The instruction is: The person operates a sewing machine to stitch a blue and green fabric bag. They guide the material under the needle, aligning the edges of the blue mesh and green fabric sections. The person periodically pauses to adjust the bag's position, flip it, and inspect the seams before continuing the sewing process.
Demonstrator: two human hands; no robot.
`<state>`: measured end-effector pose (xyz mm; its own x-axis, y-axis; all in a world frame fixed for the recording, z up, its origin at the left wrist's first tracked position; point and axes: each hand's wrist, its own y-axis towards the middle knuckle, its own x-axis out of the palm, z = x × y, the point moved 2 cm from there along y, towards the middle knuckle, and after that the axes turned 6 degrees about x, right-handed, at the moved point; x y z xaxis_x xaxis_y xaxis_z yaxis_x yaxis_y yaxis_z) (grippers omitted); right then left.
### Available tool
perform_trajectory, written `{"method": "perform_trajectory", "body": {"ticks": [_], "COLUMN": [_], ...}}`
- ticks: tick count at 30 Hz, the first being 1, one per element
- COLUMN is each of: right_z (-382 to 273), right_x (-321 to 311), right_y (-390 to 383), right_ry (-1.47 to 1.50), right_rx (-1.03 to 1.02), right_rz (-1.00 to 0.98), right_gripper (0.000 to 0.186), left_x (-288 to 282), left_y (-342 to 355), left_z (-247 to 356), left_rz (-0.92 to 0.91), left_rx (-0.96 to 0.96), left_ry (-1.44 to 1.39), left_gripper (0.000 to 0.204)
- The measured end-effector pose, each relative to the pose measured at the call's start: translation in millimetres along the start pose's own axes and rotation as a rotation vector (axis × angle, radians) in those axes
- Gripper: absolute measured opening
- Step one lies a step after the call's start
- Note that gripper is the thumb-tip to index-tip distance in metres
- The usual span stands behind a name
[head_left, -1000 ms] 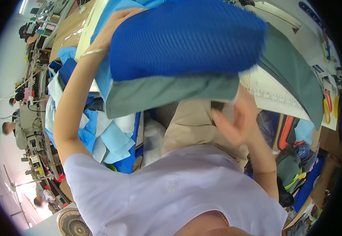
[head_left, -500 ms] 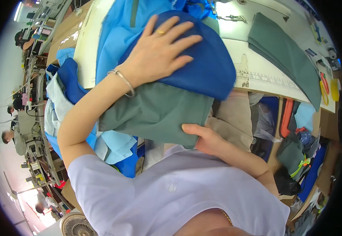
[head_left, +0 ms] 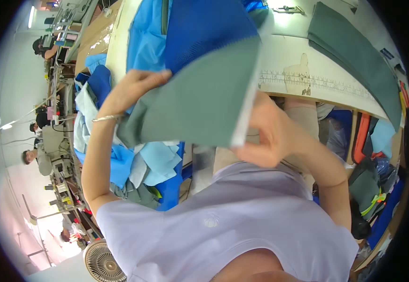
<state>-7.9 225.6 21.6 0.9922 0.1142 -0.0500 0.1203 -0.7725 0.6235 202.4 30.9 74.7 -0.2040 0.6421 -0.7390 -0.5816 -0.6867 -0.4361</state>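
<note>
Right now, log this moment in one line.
left hand: touching green fabric panel; right hand: blurred, at panel's white edge; blue mesh fabric: bordering panel; folded green cloth: on white table

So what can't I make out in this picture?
Head view: the right hand is blurred, so its exact hold is unclear.
Head view: the textured blue fabric is cut off by the top edge.
Head view: the grey-green cloth hides part of the white table.

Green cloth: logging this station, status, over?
Left hand at upper left of green cloth. Right hand blurred, at its pale right edge. Blue fabric along its upper edge. Nothing visibly blocking.
</note>
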Motion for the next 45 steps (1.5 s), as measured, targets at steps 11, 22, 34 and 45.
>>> {"method": "perform_trajectory", "body": {"ticks": [11, 22, 34, 45], "right_z": [-16, 25, 36, 34], "right_x": [12, 84, 75, 100], "right_y": [36, -93, -70, -133], "right_ry": [0.797, 1.854, 0.363, -0.03], "right_rx": [0.47, 0.981, 0.554, 0.686], "right_rz": [-0.004, 0.23, 0.491, 0.174], "right_gripper": [0.054, 0.035, 0.043, 0.028], "left_x": [3, -71, -12, 28], "left_y": [-10, -4, -26, -1], "left_z": [-52, -23, -35, 64], "left_rz": [-0.002, 0.541, 0.529, 0.922], "left_rx": [0.109, 0.237, 0.132, 0.899], "left_ry": [-0.566, -0.723, -0.677, 0.59], "left_gripper": [0.035, 0.032, 0.04, 0.044]}}
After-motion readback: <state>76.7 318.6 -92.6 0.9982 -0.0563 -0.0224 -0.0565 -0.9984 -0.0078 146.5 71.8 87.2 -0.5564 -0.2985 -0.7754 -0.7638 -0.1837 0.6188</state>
